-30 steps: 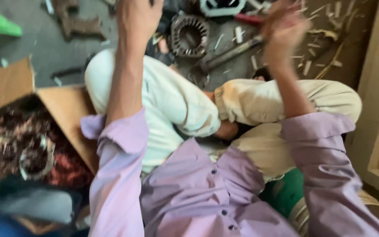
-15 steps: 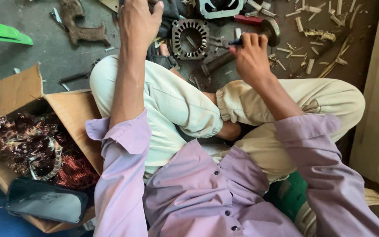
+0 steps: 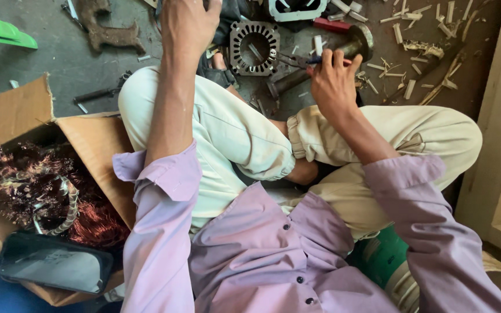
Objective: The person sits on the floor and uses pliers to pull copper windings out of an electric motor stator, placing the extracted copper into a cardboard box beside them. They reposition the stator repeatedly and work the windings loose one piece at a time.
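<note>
A grey workshop floor [image 3: 42, 69] lies strewn with scrap. Nearest, one dark phone [image 3: 53, 269] rests on one open cardboard box [image 3: 97, 148] of tangled copper wire [image 3: 42, 191]. Farther up, the right hand [image 3: 333, 87] closes its fingers on one pair of pliers [image 3: 301, 59], held just above a metal pipe [image 3: 326, 61]. One ring-shaped motor stator [image 3: 254, 47] lies between the hands. The left hand [image 3: 188, 26] reaches to the top edge; its grasp cannot be told. Wood splinters [image 3: 418, 46] scatter beyond.
</note>
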